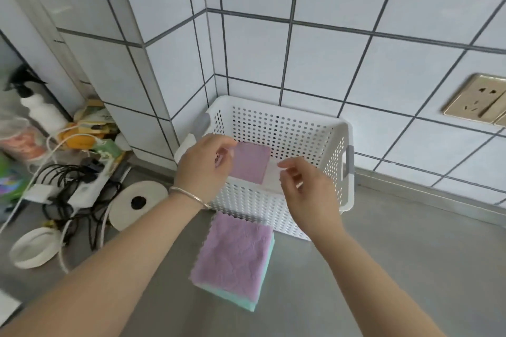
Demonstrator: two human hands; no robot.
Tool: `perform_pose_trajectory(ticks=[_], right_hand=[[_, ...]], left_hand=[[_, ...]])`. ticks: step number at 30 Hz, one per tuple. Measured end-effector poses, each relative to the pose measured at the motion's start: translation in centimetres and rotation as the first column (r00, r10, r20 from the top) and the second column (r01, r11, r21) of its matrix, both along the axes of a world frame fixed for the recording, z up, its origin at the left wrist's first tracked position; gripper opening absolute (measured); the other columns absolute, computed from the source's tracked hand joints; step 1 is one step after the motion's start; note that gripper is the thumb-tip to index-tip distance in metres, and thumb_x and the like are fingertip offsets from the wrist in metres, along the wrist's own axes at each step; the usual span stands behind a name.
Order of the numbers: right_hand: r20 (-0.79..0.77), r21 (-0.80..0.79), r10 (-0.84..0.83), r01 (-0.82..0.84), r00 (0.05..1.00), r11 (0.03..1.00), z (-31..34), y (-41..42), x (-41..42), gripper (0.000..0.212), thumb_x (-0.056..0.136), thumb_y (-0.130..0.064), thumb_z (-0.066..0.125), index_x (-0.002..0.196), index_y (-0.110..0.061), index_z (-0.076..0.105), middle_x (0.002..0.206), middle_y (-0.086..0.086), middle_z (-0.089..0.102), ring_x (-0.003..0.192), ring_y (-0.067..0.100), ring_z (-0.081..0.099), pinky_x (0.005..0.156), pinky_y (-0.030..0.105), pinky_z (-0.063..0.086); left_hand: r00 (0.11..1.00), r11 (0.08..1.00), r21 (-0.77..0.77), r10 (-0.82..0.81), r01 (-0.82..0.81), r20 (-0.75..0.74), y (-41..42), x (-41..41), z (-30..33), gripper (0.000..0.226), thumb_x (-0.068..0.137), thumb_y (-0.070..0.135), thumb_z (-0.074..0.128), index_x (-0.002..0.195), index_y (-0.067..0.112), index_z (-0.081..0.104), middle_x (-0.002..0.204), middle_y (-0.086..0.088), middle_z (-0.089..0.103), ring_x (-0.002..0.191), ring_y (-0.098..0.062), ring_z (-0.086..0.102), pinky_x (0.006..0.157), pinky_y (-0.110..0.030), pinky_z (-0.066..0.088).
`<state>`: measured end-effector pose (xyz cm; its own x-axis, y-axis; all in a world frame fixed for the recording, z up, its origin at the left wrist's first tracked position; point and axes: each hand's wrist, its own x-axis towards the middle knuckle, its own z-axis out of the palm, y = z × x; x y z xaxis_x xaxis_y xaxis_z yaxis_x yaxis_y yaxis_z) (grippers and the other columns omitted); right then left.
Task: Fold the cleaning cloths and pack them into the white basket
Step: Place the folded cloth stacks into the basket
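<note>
Hands over white basket (pixel 276 128): L hand (pixel 201 169) & R hand (pixel 306 191) loosely curled, seemingly empty.

The one camera sits on my head, looking forward and steeply down over my forearms to the grey counter (pixel 397 268) and the tiled corner (pixel 210 44) behind it. It is close: my left hand (pixel 202 169) and right hand (pixel 309 191) fill the middle. The wide lens bows the tile lines. No second view shares the scene.
</note>
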<state>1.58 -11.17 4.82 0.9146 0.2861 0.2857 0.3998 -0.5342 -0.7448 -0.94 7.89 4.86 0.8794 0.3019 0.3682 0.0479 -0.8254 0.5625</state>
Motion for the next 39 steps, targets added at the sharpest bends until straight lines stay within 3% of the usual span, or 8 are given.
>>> perform_pose_trajectory(ticks=[4,8,12,18,26,31,36,39], right_hand=[[-0.146,0.097,-0.096,0.111,0.985,0.989,-5.7,-0.7,-5.4,0.020,0.086,-0.005,0.055,0.087,-0.024,0.061,0.065,-0.007,0.062,0.067,0.010,0.055,0.055,0.013,0.039],[-0.573,-0.064,-0.252,0.264,0.780,0.962,-11.5,0.2,-8.4,0.013,0.089,-0.022,0.054,0.101,-0.019,0.058,0.081,-0.011,0.060,0.075,0.014,0.058,0.061,0.021,0.043],[-0.767,-0.189,-0.375,0.375,0.521,0.908,-15.4,2.2,-8.1,0.061,0.085,-0.043,0.056,0.134,-0.009,0.040,0.129,0.008,0.052,0.115,0.026,0.053,0.095,0.037,0.043],[-0.838,-0.281,-0.437,0.429,0.325,0.858,-17.0,4.9,-6.7,0.078,0.082,-0.060,0.052,0.132,-0.001,0.043,0.135,0.017,0.049,0.122,0.033,0.049,0.103,0.038,0.040],[-0.881,-0.272,-0.383,0.363,0.279,0.891,-16.4,5.8,-6.3,0.067,0.093,-0.055,0.036,0.132,-0.002,0.049,0.137,0.019,0.050,0.125,0.031,0.048,0.103,0.033,0.036],[-0.866,-0.237,-0.383,0.408,0.322,0.881,-15.3,5.1,-7.9,0.049,0.097,-0.040,0.039,0.120,-0.001,0.058,0.124,0.019,0.059,0.108,0.030,0.055,0.096,0.033,0.041],[-0.861,-0.067,-0.298,0.489,0.412,0.870,-12.6,2.7,-11.4,0.030,0.095,-0.037,0.045,0.097,-0.011,0.060,0.101,0.008,0.062,0.083,0.018,0.055,0.072,0.030,0.043],[-0.813,0.053,-0.269,0.526,0.517,0.849,-9.7,1.6,-12.5,0.027,0.093,-0.039,0.050,0.088,-0.015,0.060,0.095,0.001,0.065,0.083,0.011,0.059,0.063,0.023,0.043]], left_hand=[[0.975,0.980,-0.107,0.182,-0.169,0.126,0.2,-5.3,-3.8,0.016,0.084,0.004,0.058,0.099,0.009,0.063,0.101,-0.005,0.059,0.080,-0.012,0.054,0.071,-0.028,0.046],[0.937,0.918,-0.222,0.287,-0.329,-0.200,0.7,-8.2,-9.9,0.024,0.085,0.014,0.061,0.109,0.012,0.058,0.104,0.000,0.052,0.093,-0.018,0.058,0.079,-0.029,0.044],[0.723,0.844,-0.299,0.142,-0.445,-0.676,1.3,-7.8,-14.9,0.061,0.085,0.033,0.060,0.135,0.004,0.041,0.137,-0.019,0.042,0.125,-0.034,0.046,0.105,-0.039,0.037],[0.575,0.841,-0.338,-0.040,-0.422,-0.817,2.2,-5.9,-19.0,0.074,0.063,0.065,0.051,0.106,0.005,0.060,0.113,-0.017,0.061,0.100,-0.034,0.061,0.093,-0.040,0.049],[0.483,0.857,-0.306,-0.078,-0.414,-0.872,1.0,-4.4,-18.0,0.074,0.087,0.063,0.030,0.128,0.005,0.049,0.130,-0.019,0.053,0.118,-0.033,0.053,0.103,-0.039,0.040],[0.462,0.719,-0.470,-0.232,-0.511,-0.856,0.6,-5.1,-16.7,0.074,0.089,0.058,0.040,0.137,0.002,0.041,0.144,-0.016,0.043,0.131,-0.030,0.043,0.112,-0.037,0.031],[0.533,0.512,-0.686,-0.435,-0.517,-0.726,1.5,-7.4,-12.7,0.062,0.066,0.056,0.073,0.108,0.010,0.069,0.094,-0.007,0.074,0.090,-0.024,0.067,0.085,-0.033,0.052],[0.550,0.505,-0.785,-0.566,-0.358,-0.615,1.9,-8.0,-9.2,0.081,0.033,0.071,0.079,0.099,0.024,0.070,0.100,0.002,0.075,0.100,-0.019,0.067,0.095,-0.033,0.048]])
